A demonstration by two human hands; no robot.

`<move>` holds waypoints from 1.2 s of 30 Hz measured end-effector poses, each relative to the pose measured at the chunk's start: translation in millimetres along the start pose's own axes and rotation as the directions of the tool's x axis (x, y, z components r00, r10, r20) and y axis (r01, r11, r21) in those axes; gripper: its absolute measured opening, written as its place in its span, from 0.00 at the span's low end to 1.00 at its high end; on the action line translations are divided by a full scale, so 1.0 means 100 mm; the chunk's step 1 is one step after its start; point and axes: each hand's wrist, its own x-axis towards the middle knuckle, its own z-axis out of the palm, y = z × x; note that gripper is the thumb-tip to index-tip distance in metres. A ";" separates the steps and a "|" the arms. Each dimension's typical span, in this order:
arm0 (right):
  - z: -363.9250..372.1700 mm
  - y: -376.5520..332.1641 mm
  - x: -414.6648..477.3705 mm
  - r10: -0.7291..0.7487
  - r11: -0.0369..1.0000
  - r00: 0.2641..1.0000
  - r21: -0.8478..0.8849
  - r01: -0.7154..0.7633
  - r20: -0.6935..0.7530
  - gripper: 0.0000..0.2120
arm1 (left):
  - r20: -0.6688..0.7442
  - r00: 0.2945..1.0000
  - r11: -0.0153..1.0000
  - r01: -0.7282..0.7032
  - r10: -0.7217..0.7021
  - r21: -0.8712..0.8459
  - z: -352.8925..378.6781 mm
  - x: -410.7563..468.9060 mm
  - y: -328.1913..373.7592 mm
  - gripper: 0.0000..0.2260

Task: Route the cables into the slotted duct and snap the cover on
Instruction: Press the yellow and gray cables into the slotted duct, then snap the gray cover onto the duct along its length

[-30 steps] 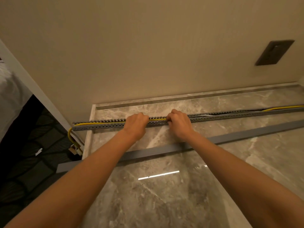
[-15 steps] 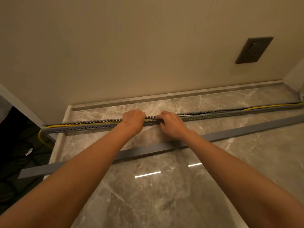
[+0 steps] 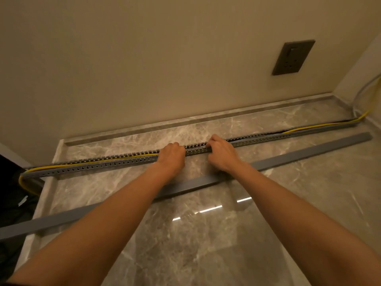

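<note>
At the far left, one yellow cable [image 3: 26,183] loops down off the edge of the marble surface [image 3: 185,234] and runs into the left end of the single slotted duct [image 3: 92,166], a grey channel lying open-topped across the surface from left to far right. The left hand [image 3: 172,156] rests on the duct with fingers curled down over its top, knuckles up; whether it pinches the cable cannot be told. Just to its right, with a short bare stretch of duct between them, the right hand [image 3: 221,154] is likewise curled over the duct, fingertips tucked at the far wall. Nearer than the duct and apart from it lies one grey cover strip [image 3: 299,154], passing under both forearms. Farther right, the yellow cable leaves the duct and climbs the corner. One dark wall socket [image 3: 292,57] sits on the wall above.
</note>
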 end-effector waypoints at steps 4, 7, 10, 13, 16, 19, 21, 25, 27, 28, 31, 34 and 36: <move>-0.13 0.04 -0.03 0.006 0.998 0.993 0.055 -0.013 0.118 0.22 | 0.047 0.999 1.000 0.004 -0.004 0.005 -0.09 0.00 0.07 0.13; -0.19 0.21 -0.21 0.050 0.987 0.996 0.147 -0.061 0.077 0.24 | -0.013 0.999 0.999 -0.051 0.051 0.007 -0.23 0.02 0.20 0.14; -0.23 0.55 -0.34 0.168 0.972 0.985 0.173 -0.160 -0.032 0.23 | -0.092 0.985 0.987 -0.150 0.144 -0.063 -0.31 0.08 0.46 0.11; -0.31 0.97 -0.47 0.257 0.954 0.966 0.159 -0.256 0.012 0.23 | -0.055 0.974 0.952 -0.228 0.221 -0.206 -0.29 0.12 0.79 0.09; -0.38 1.37 -0.56 0.305 0.938 0.951 0.157 -0.309 0.047 0.23 | 0.009 0.964 0.932 -0.256 0.267 -0.256 -0.23 0.21 1.07 0.13; -0.46 1.77 -0.57 0.285 0.952 0.956 0.094 -0.291 0.070 0.22 | 0.045 0.956 0.928 -0.269 0.290 -0.258 -0.18 0.37 1.44 0.17; -0.51 2.03 -0.52 0.246 0.964 0.965 0.083 -0.254 0.093 0.21 | 0.045 0.949 0.921 -0.291 0.312 -0.258 -0.18 0.45 1.76 0.19; -0.69 2.51 -0.34 0.124 0.989 0.979 0.059 -0.135 0.165 0.18 | 0.035 0.957 0.930 -0.270 0.287 -0.248 -0.24 0.66 2.44 0.20; -0.76 2.73 -0.29 0.080 0.996 0.980 0.032 -0.087 0.181 0.17 | 0.031 0.971 0.945 -0.223 0.237 -0.239 -0.27 0.77 2.68 0.18; -0.80 2.86 -0.27 0.062 0.998 0.981 0.021 -0.067 0.183 0.17 | 0.038 0.978 0.952 -0.189 0.204 -0.239 -0.29 0.83 2.79 0.17; -0.95 3.30 -0.25 0.042 0.998 0.981 -0.048 -0.033 0.187 0.18 | 0.106 0.988 0.972 -0.085 0.110 -0.219 -0.41 0.95 3.04 0.18; -1.08 3.62 -0.22 0.087 0.988 0.984 -0.140 -0.065 0.157 0.20 | 0.172 0.985 0.986 -0.002 0.031 -0.167 -0.48 1.03 3.08 0.20; -1.16 3.84 -0.20 0.112 0.979 0.986 -0.182 -0.089 0.124 0.20 | 0.174 0.985 0.991 0.041 -0.018 -0.129 -0.49 1.08 3.17 0.21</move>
